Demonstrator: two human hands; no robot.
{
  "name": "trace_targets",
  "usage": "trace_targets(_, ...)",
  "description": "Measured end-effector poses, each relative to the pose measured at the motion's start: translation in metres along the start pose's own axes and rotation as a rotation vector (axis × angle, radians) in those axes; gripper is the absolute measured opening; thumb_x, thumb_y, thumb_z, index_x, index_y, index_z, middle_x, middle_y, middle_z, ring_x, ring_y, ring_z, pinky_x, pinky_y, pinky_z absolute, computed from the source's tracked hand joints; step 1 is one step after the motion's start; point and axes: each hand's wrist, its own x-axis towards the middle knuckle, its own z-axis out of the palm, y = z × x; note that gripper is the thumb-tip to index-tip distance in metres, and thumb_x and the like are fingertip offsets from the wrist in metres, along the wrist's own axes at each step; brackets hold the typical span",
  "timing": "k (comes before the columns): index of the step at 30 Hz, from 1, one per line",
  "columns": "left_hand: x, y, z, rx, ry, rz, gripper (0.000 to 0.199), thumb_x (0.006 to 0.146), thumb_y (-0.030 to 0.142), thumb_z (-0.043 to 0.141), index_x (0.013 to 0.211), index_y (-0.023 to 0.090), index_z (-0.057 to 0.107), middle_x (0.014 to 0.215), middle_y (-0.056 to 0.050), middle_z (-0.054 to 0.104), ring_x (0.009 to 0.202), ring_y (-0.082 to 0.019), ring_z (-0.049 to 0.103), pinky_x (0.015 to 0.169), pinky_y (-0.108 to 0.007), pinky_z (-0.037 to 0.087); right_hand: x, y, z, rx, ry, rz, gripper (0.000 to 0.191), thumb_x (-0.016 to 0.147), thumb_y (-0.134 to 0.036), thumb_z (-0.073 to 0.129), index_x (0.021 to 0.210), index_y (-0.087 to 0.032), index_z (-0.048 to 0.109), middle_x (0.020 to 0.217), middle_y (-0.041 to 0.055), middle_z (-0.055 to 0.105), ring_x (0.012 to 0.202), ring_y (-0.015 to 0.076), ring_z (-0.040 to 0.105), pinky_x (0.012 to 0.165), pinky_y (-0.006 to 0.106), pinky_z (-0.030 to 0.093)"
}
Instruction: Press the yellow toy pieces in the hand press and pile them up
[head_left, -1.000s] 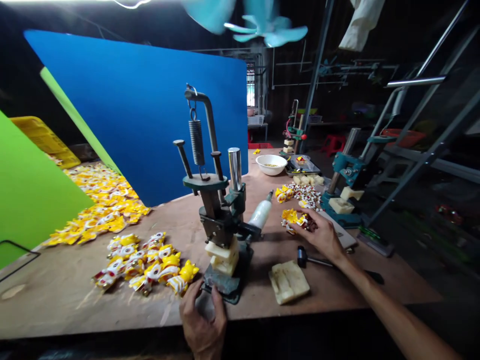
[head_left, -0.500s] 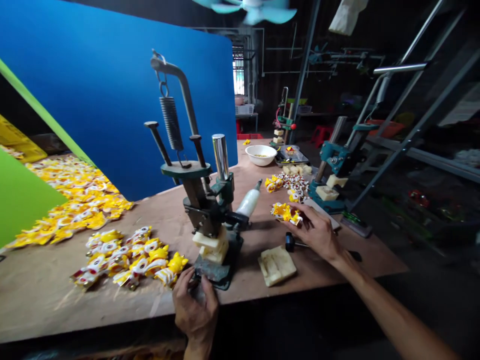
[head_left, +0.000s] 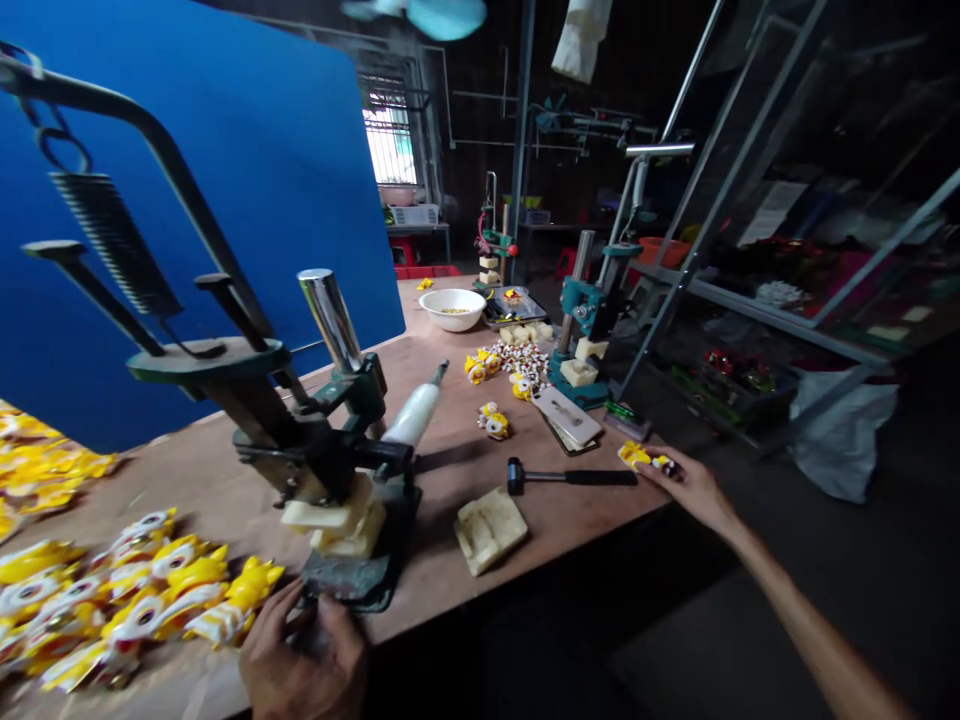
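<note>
My right hand point(head_left: 694, 487) is closed on a yellow-and-white toy piece point(head_left: 646, 458), held past the table's right edge, beyond the handle of a black hammer point(head_left: 555, 476). My left hand point(head_left: 304, 650) rests at the front edge of the base of a green hand press point(head_left: 352, 580), fingers bent and apart, with nothing visible between them. Cream blocks point(head_left: 349, 520) sit under the press ram. Left of that hand lies a pile of yellow-and-white toy pieces point(head_left: 150, 590). A cream mould block point(head_left: 491, 530) lies right of the press.
A white bottle point(head_left: 415, 412) leans behind the press. Farther back are a white bowl point(head_left: 453, 310), small parts, a phone point(head_left: 568, 416) and a second press point(head_left: 589, 310). A blue panel point(head_left: 225, 180) stands at the left. Metal frames rise at the right.
The view has turned right and moved closer to the press. My right hand has carried the toy piece rightward, past the hammer. Another toy piece now shows near the bottle. My left hand stays by the press base.
</note>
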Motion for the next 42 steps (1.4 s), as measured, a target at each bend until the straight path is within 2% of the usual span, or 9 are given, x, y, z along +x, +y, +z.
trace_targets(4, 0.003, 0.006, -0.003, 0.019, -0.001, -0.036, 0.053, 0.09, 0.031, 0.075, 0.14, 0.017, 0.063, 0.129, -0.017, 0.073, 0.117, -0.036, 0.072, 0.105, -0.055, 0.059, 0.003, 0.021, 0.001, -0.034, 0.021, -0.012, 0.074, 0.085, -0.076, 0.076, 0.134, -0.021, 0.078, 0.117, 0.0113, 0.084, 0.081, 0.0243, 0.076, 0.072, 0.034, 0.06)
trace_targets(7, 0.008, 0.014, -0.007, 0.023, -0.015, -0.082, 0.045, 0.092, 0.036, 0.072, 0.133, 0.019, 0.065, 0.124, -0.015, 0.074, 0.112, -0.034, 0.071, 0.101, -0.052, 0.059, 0.009, 0.025, 0.007, 0.0, -0.008, -0.041, 0.073, 0.086, -0.075, 0.076, 0.135, -0.021, 0.076, 0.125, 0.0138, 0.082, 0.093, 0.029, 0.079, 0.077, 0.035, 0.063)
trace_targets(15, 0.006, 0.014, -0.009, 0.039, -0.029, -0.09, 0.048, 0.097, 0.037, 0.07, 0.14, 0.019, 0.06, 0.13, -0.015, 0.072, 0.107, -0.03, 0.072, 0.103, -0.049, 0.059, 0.028, 0.006, 0.032, -0.037, -0.086, -0.192, 0.059, 0.093, -0.07, 0.069, 0.132, -0.027, 0.077, 0.131, 0.012, 0.081, 0.121, 0.0349, 0.077, 0.102, 0.045, 0.062)
trace_targets(19, 0.007, 0.009, -0.011, 0.04, -0.057, -0.098, 0.051, 0.099, 0.043, 0.068, 0.141, 0.016, 0.06, 0.13, -0.018, 0.071, 0.107, -0.032, 0.072, 0.103, -0.053, 0.06, 0.021, 0.014, 0.025, 0.0, 0.058, -0.126, 0.068, 0.088, -0.077, 0.071, 0.128, -0.022, 0.07, 0.122, 0.0163, 0.081, 0.104, 0.0341, 0.08, 0.081, 0.041, 0.065)
trace_targets(24, 0.019, 0.012, -0.014, -0.032, -0.165, -0.06, 0.094, 0.083, 0.064, 0.08, 0.155, 0.011, 0.051, 0.138, -0.022, 0.065, 0.121, -0.04, 0.068, 0.111, -0.06, 0.056, 0.012, 0.019, -0.007, -0.159, -0.005, -0.16, 0.062, 0.081, -0.082, 0.077, 0.101, -0.023, 0.077, 0.088, 0.0103, 0.077, 0.075, 0.0265, 0.072, 0.071, 0.036, 0.058)
trace_targets(27, 0.025, 0.015, -0.014, -0.013, -0.276, -0.117, 0.116, 0.073, 0.075, 0.083, 0.161, 0.01, 0.046, 0.14, -0.023, 0.065, 0.125, -0.045, 0.067, 0.112, -0.064, 0.056, 0.015, 0.009, -0.014, -0.162, -0.051, -0.223, 0.061, 0.087, -0.075, 0.075, 0.115, -0.021, 0.081, 0.098, 0.0103, 0.076, 0.078, 0.0246, 0.07, 0.073, 0.036, 0.057)
trace_targets(33, 0.026, 0.017, -0.019, 0.087, -0.425, -0.225, 0.117, 0.073, 0.083, 0.077, 0.164, 0.015, 0.045, 0.137, -0.023, 0.069, 0.12, -0.049, 0.071, 0.102, -0.068, 0.06, 0.024, 0.001, -0.008, -0.127, -0.086, -0.248, 0.056, 0.092, -0.058, 0.075, 0.136, -0.022, 0.074, 0.124, 0.0116, 0.077, 0.097, 0.0254, 0.074, 0.088, 0.038, 0.061)
trace_targets(37, 0.026, 0.016, -0.018, 0.018, -0.37, -0.158, 0.125, 0.064, 0.078, 0.087, 0.165, 0.019, 0.04, 0.138, -0.021, 0.069, 0.117, -0.047, 0.074, 0.103, -0.067, 0.061, 0.025, 0.005, -0.01, -0.144, -0.147, -0.24, 0.049, 0.092, -0.053, 0.072, 0.131, -0.024, 0.077, 0.121, 0.0115, 0.08, 0.085, 0.0251, 0.076, 0.08, 0.038, 0.064)
trace_targets(42, 0.023, 0.016, -0.011, -0.07, -0.23, -0.146, 0.12, 0.062, 0.065, 0.093, 0.163, 0.034, 0.036, 0.141, -0.011, 0.068, 0.123, -0.044, 0.072, 0.109, -0.068, 0.06, 0.029, -0.008, -0.015, -0.242, -0.091, -0.312, 0.046, 0.092, -0.053, 0.07, 0.128, -0.026, 0.077, 0.123, 0.0132, 0.079, 0.108, 0.0334, 0.078, 0.091, 0.044, 0.064)
